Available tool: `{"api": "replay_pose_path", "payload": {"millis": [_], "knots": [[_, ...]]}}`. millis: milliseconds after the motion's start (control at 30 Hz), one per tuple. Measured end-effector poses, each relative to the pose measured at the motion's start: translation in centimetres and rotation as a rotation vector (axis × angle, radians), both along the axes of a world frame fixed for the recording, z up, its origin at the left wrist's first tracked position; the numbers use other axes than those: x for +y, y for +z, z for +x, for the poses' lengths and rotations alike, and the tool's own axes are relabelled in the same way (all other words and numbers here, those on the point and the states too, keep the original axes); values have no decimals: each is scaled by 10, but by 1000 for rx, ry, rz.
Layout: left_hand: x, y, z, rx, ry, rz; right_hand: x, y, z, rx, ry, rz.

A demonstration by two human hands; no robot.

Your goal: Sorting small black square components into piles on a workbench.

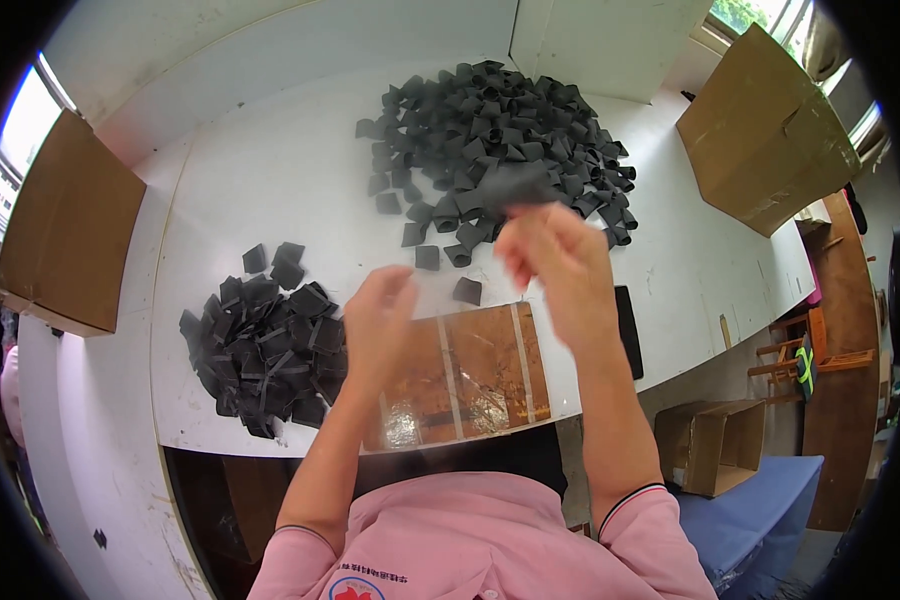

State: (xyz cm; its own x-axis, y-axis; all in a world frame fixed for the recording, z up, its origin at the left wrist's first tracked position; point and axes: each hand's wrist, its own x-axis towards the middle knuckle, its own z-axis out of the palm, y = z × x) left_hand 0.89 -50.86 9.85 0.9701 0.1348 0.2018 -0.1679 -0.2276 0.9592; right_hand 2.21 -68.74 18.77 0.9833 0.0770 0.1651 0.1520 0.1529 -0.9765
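At nine o'clock a brown cardboard box (pixel 70 240) stood at the edge of the white table (pixel 270 170), its flat side plain and unlabelled. Toward seven o'clock of the table lay a pile of flattened black pieces (pixel 260 350), stacked loosely and overlapping. Just right of that pile the left hand (pixel 378 322) was raised above the table, fingers loosely curled and apart; whether it gripped anything could not be told. Below both hands, at six o'clock, a brown taped patch (pixel 470 375) with pale tape strips covered the table's near edge. A single black piece (pixel 467 291) lay on the table between the hands. The right hand (pixel 555 262) was lifted at the centre, blurred, its fingertips (pixel 530 235) pinched on a dark rubbery sleeve piece (pixel 515 190), which stuck up from the fingertips toward twelve o'clock, over the near edge of the large heap of black tubular sleeves (pixel 500 130). At two o'clock a second brown cardboard box (pixel 765 135) stood tilted, and at four o'clock a small open carton (pixel 715 445) sat on the floor beside a blue surface (pixel 760 510).
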Motion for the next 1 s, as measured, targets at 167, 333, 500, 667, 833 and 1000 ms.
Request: {"api": "replay_pose_path", "payload": {"millis": [167, 333, 500, 667, 833, 1000], "knots": [[-36, -42, 73, -263, 30, 491, -25, -45, -14, 131, -242, -19], [-68, -73, 116, 11, 75, 808, -36, -89, -70, 390, -187, -97], [-40, -103, 134, -90, 55, 576, -34, -102, -90, 467, -77, -116], [-11, -16, 75, 320, -298, -610, -29, -97, -90, 422, -14, -124], [19, 40, 9, 377, -387, -850, -4, -72, -86, 328, 85, -123], [38, 65, -27, 414, -736, -1049, 13, -41, -85, 90, 123, -140]]}}
